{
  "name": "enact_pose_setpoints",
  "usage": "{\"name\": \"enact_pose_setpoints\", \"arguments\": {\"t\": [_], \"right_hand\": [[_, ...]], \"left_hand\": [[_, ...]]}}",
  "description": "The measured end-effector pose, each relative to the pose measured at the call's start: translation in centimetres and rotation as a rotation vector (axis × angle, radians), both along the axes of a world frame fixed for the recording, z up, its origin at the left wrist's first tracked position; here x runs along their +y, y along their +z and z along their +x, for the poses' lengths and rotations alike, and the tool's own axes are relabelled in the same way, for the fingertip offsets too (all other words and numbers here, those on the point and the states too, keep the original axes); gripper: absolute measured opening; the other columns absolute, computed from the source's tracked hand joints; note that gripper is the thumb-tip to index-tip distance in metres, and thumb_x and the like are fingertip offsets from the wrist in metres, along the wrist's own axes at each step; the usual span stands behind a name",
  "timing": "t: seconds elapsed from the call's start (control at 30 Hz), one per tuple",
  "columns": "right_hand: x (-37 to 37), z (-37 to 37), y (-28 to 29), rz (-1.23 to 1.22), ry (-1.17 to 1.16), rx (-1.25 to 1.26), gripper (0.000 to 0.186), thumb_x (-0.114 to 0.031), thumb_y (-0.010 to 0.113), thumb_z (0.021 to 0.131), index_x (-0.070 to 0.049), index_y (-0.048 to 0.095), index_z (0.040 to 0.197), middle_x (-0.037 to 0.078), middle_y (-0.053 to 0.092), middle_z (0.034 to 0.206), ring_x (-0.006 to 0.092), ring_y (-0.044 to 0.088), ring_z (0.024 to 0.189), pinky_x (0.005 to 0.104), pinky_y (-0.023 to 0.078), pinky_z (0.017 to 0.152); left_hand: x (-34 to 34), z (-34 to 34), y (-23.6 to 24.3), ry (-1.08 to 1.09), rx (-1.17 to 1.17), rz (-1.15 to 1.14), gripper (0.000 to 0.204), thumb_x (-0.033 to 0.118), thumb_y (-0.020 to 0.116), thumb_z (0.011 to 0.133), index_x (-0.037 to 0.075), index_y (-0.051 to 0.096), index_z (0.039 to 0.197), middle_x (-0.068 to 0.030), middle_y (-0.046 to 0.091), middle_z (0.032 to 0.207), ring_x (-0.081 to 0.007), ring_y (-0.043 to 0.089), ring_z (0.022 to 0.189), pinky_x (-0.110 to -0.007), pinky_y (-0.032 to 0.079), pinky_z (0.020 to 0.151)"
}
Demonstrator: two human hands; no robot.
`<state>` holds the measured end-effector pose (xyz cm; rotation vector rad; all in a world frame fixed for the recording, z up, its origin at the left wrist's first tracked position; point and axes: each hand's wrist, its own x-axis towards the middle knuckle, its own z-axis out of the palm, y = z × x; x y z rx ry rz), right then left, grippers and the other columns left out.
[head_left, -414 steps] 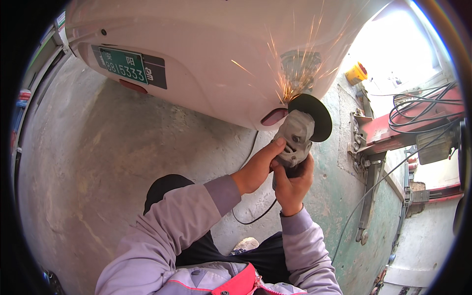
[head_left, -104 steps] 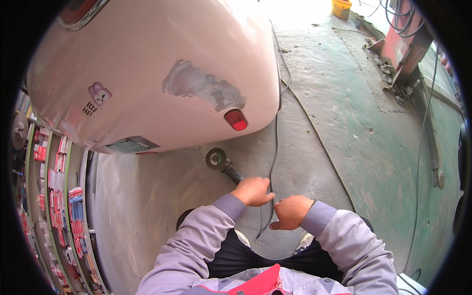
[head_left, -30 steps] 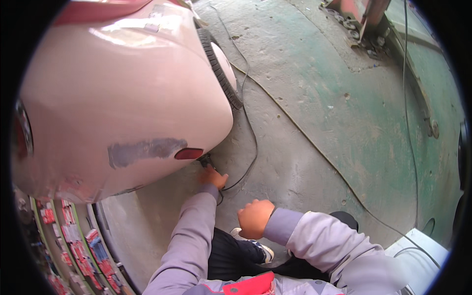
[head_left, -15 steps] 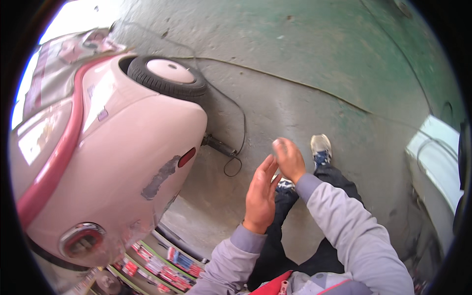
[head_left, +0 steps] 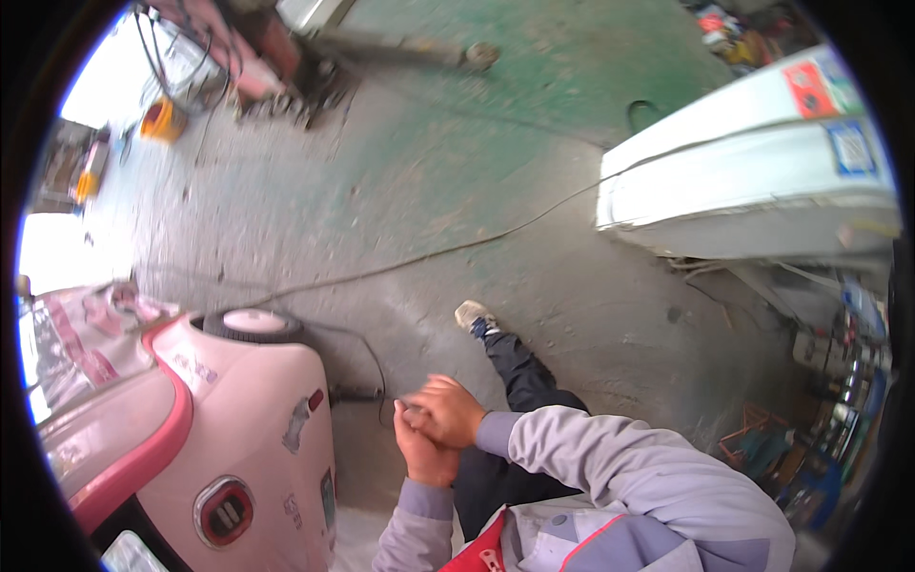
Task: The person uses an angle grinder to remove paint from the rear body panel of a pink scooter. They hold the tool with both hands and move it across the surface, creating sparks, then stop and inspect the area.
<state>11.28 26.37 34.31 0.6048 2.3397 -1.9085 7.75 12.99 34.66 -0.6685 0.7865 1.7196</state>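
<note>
In front of my body, at lower centre, my two hands meet. My right hand (head_left: pixel 456 412) lies across my left hand (head_left: pixel 424 456), its fingers stretched over it and slightly smeared by motion. Part of the left fingers is hidden beneath the right. No object shows in either hand. Just left of them a dark, long-bodied power tool (head_left: pixel 357 394) with a cord lies on the floor. Close beside it stands a pink car (head_left: pixel 257 405), with a grey unpainted patch (head_left: pixel 297 427) near its red side reflector and a round tail light (head_left: pixel 224 512).
A cable (head_left: pixel 457 248) crosses the concrete floor toward a white cabinet-like box (head_left: pixel 705 176) at right. Tools and parts (head_left: pixel 829 410) crowd the right edge. At far left stand a red lift post (head_left: pixel 253 48) and a yellow bucket (head_left: pixel 162 122).
My view has swung to the right, so the car sits lower left and the white box shows more fully. My hands, slightly apart before, have come together, right over left.
</note>
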Motion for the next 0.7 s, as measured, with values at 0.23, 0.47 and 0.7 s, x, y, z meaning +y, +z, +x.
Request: {"name": "enact_pose_setpoints", "arguments": {"t": [0.23, 0.47, 0.7], "right_hand": [[0.1, 27.6, -1.4, 0.328, -0.237, -0.95, 0.058, -0.051, 0.062, 0.096, -0.003, 0.069, 0.129, 0.025, 0.071, 0.128, 0.0435, 0.067, 0.122, 0.0525, 0.053, 0.104], [-10.9, 57.1, 2.5, -0.049, -0.546, -1.316, 0.078, -0.066, 0.055, 0.099, -0.001, 0.065, 0.141, 0.026, 0.058, 0.15, 0.0423, 0.055, 0.14, 0.0476, 0.042, 0.118], [-25.6, 64.2, 2.6, -0.436, -1.127, -1.071, 0.057, -0.054, 0.057, 0.1, -0.007, 0.075, 0.127, 0.023, 0.071, 0.128, 0.0392, 0.069, 0.118, 0.0509, 0.052, 0.105]], "left_hand": [[-7.5, 0.8, 14.5, -0.599, 0.911, -0.014, 0.03, 0.012, 0.06, 0.106, -0.007, 0.065, 0.129, -0.017, 0.075, 0.118, -0.0246, 0.072, 0.108, -0.039, 0.056, 0.1], [-14.5, -2.2, 17.3, -0.396, 0.531, -0.08, 0.035, 0.034, 0.054, 0.107, 0.007, 0.067, 0.127, -0.0141, 0.072, 0.118, -0.0253, 0.068, 0.099, -0.039, 0.054, 0.09], [0.0, 8.4, 21.1, -0.815, 0.931, -0.037, 0.042, 0.041, 0.054, 0.105, 0.006, 0.068, 0.122, -0.0112, 0.074, 0.11, -0.0217, 0.067, 0.086, -0.035, 0.053, 0.073]]}}
